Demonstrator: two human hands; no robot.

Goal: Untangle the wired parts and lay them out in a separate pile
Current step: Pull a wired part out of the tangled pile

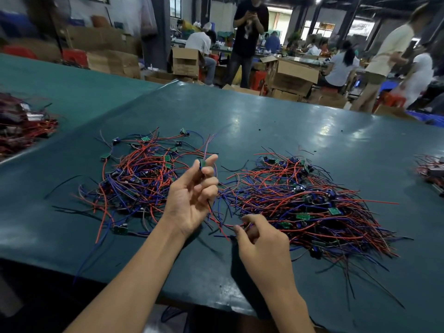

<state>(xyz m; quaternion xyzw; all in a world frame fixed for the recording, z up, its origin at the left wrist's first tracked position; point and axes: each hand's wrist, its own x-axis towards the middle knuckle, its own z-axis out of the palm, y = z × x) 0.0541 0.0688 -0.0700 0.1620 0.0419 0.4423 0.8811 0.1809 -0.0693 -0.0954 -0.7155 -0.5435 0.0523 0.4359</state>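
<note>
Two heaps of red, blue and black wires with small green boards lie on the dark green table [288, 121]. The looser left pile [141, 174] is spread out; the dense tangled pile [312, 205] is on the right. My left hand [192, 195] is raised between them, palm up, pinching a small green wired part [203, 163] between thumb and fingers, its wires trailing down. My right hand [259, 241] is at the near edge of the tangled pile, pinching red and blue wires [225, 224] that run up toward my left hand.
Another wire heap [21, 126] lies at the far left on a neighbouring table, and a smaller wire bundle [430, 169] at the right edge. A standing person [247, 39], seated workers and cardboard boxes [293, 75] are beyond the table's far edge.
</note>
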